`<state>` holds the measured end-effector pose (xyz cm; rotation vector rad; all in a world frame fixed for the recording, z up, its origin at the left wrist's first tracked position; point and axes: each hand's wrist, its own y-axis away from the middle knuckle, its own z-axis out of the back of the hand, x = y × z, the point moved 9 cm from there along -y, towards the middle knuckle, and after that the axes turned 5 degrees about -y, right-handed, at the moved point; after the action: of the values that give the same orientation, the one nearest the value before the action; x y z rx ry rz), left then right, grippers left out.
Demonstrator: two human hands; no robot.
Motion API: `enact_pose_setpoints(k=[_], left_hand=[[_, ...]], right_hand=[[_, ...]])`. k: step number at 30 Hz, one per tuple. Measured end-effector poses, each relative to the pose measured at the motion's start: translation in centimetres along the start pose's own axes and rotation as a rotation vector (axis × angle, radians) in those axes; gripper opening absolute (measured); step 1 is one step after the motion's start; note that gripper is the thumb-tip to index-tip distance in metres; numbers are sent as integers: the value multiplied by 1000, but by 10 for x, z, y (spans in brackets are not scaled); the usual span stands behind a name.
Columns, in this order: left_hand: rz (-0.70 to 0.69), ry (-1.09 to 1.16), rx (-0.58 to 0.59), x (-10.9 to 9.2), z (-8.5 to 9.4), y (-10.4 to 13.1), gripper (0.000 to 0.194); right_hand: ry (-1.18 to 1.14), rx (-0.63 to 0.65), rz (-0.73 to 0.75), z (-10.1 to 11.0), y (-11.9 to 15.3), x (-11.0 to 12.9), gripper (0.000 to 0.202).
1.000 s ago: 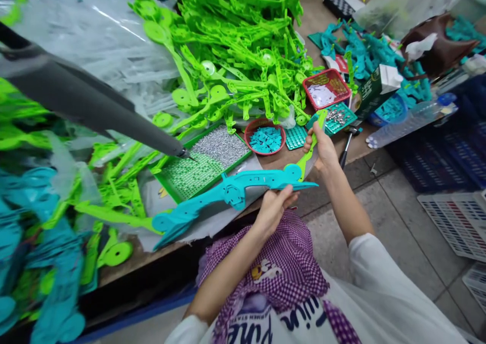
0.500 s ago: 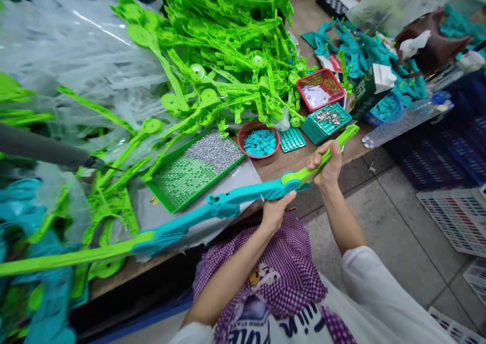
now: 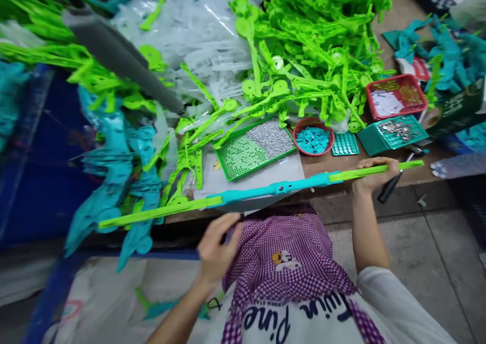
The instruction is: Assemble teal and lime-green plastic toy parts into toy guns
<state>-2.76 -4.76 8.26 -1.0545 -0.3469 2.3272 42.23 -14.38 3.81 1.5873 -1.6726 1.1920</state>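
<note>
A long plastic assembly [image 3: 281, 187], with a teal middle and a lime-green arm at each end, stretches across the table's front edge. My right hand [image 3: 374, 174] is closed around its right green arm. Below the teal part, my left hand [image 3: 220, 243] is off the assembly, thumb and fingers apart and slightly blurred. A hammer with a black handle [image 3: 390, 187] shows beside my right hand; whether my fingers touch it I cannot tell. Behind the assembly sits a green tray [image 3: 228, 174] of small metal pins.
Lime-green arms [image 3: 315, 45] are heaped at the back beside clear plastic bags [image 3: 197, 25]. A red bowl [image 3: 295, 136] holds teal pieces; a red basket [image 3: 415, 112] holds white ones. Teal parts [image 3: 110, 167] hang over the left edge. A blurred grey shaft [image 3: 117, 50] crosses the upper left.
My left hand has let go of the assembly and moved down and left. The assembly has turned closer to level. The camera view has swung left.
</note>
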Motion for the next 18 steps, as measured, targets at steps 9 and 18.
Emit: enact_pose_setpoints(k=[9, 18], left_hand=[[-222, -512, 247, 56, 10, -46, 37], [-142, -426, 558, 67, 0, -30, 50]], right_hand=[[63, 13, -17, -6, 2, 5, 34], [361, 88, -271, 23, 2, 5, 37]])
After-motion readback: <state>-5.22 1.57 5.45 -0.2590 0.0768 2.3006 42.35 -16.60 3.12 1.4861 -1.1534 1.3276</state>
